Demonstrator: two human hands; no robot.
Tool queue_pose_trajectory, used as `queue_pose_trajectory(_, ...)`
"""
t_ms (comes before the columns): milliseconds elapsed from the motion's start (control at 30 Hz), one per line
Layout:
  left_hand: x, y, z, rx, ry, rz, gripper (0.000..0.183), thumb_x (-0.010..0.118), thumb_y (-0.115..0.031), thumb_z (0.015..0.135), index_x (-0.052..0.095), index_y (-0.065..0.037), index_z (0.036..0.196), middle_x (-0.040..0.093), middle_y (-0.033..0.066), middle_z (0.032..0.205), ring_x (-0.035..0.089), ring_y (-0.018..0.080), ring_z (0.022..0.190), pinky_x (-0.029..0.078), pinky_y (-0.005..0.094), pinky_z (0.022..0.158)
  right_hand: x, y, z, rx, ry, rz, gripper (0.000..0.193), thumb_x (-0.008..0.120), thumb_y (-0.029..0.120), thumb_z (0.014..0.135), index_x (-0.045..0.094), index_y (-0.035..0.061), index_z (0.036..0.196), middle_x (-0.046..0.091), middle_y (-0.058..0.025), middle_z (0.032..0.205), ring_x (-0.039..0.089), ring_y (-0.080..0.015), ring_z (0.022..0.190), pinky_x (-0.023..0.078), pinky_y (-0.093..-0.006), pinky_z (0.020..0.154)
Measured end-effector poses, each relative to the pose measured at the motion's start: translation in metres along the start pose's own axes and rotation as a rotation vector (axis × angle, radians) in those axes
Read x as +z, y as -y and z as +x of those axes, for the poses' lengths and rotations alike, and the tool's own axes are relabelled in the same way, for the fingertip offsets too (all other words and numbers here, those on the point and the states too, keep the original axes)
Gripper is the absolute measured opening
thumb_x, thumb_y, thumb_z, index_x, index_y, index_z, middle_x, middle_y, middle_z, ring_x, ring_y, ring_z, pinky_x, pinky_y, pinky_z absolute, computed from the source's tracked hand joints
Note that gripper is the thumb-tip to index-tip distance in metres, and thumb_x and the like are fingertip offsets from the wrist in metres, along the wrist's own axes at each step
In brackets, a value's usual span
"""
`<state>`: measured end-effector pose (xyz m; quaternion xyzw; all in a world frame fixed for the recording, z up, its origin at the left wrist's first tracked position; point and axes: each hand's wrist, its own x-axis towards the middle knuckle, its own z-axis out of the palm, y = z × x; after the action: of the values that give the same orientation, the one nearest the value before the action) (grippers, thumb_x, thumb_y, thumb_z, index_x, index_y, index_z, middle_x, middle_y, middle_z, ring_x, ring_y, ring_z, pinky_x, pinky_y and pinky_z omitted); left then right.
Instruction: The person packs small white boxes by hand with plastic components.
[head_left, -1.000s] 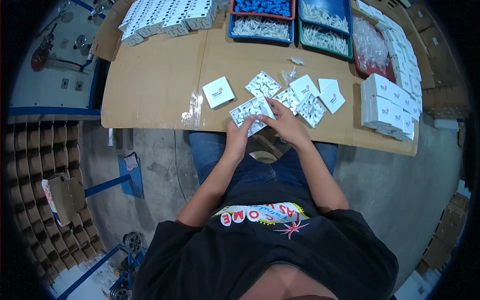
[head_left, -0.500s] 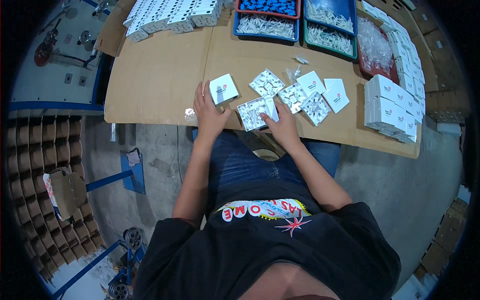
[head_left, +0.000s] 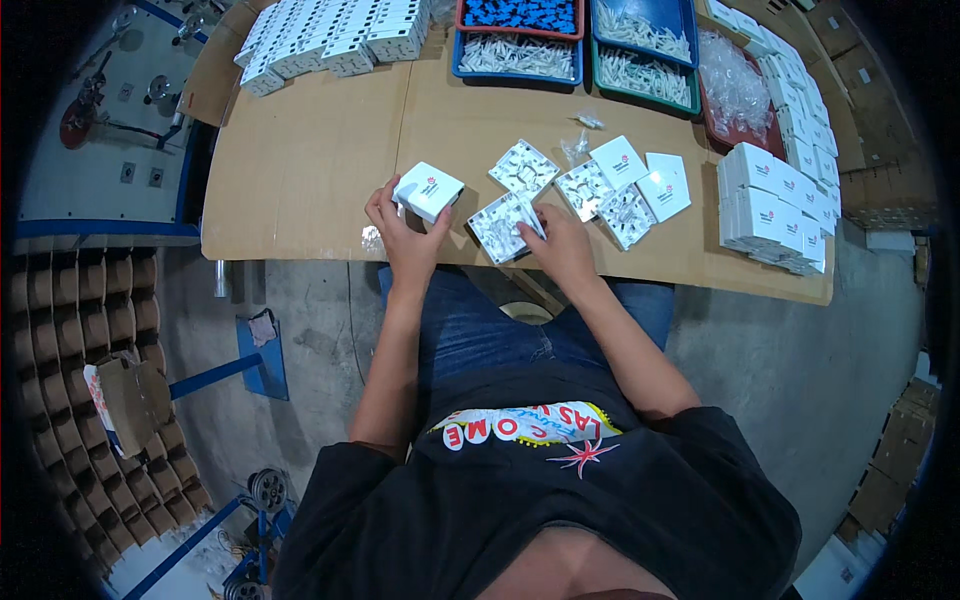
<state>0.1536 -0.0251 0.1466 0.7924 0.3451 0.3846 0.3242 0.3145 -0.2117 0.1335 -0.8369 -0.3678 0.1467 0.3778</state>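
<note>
White box (head_left: 428, 190) beside grey-patterned panel (head_left: 500, 226)

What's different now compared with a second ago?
The left hand let go of the patterned square piece, moved left and took hold of the white square box, which has turned slightly. The right hand kept hold of that piece. The trays and stacked white boxes stayed put.

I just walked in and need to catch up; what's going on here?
Someone at a cardboard-covered table is handling white square units with bare hands. The left hand grips a white box-like unit by its sides, while the right hand holds the right edge of a unit with its inner parts showing. More loose units lie just to the right, and white boxes are stacked farther right.
</note>
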Motion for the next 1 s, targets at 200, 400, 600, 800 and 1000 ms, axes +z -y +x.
queue_pose_trajectory(200,0.001,-0.022,-0.009,0.067,-0.060,-0.078,0.086,0.086,-0.010,0.071,0.039,-0.003,0.143,0.037,0.0189,0.137,0.042,0.0365,0.131,0.043,0.0462,0.106,-0.006,-0.003,0.006,-0.024,-0.147,-0.016,0.035,0.076,0.027,0.090,0.070,-0.0043,0.103,0.065,-0.0191,0.096,0.065,-0.0342,0.075,0.053,-0.0418,0.070)
queue_pose_trajectory(400,0.005,-0.040,-0.016,0.171,-0.045,0.046,0.091,0.087,-0.008,0.071,0.035,-0.005,0.146,0.035,0.0169,0.140,0.040,0.0326,0.132,0.044,0.0445,0.104,-0.026,0.008,0.002,0.086,-0.020,-0.058,0.033,0.074,0.028,0.087,0.069,-0.0037,0.090,0.064,-0.0217,0.090,0.065,-0.0417,0.086,0.052,-0.0505,0.076)
queue_pose_trajectory(600,0.014,-0.044,-0.020,0.180,-0.042,-0.037,0.094,0.088,-0.009,0.067,0.035,-0.004,0.145,0.038,0.0201,0.139,0.039,0.0377,0.132,0.041,0.0461,0.107,-0.023,-0.010,-0.006,0.090,-0.063,-0.153,0.032,0.079,0.029,0.083,0.071,-0.0014,0.086,0.068,-0.0175,0.078,0.065,-0.0350,0.070,0.052,-0.0450,0.065)
queue_pose_trajectory(800,0.019,-0.054,-0.029,0.311,0.004,-0.095,0.101,0.092,-0.010,0.063,0.033,-0.005,0.146,0.041,0.0180,0.141,0.045,0.0333,0.130,0.044,0.0438,0.108,-0.055,0.034,-0.002,0.201,-0.066,0.026,0.040,0.075,0.034,0.091,0.071,0.0021,0.115,0.072,-0.0169,0.086,0.071,-0.0298,0.077,0.056,-0.0414,0.069)
queue_pose_trajectory(1000,0.029,-0.073,-0.054,0.437,0.166,-0.239,0.102,0.092,-0.005,0.064,0.032,-0.007,0.146,0.038,0.0202,0.143,0.045,0.0402,0.138,0.045,0.0477,0.113,-0.051,0.075,-0.013,-0.132,-0.011,0.333,0.060,0.074,0.032,0.092,0.053,0.0011,0.139,0.060,-0.0211,0.129,0.061,-0.0354,0.119,0.050,-0.0398,0.099)
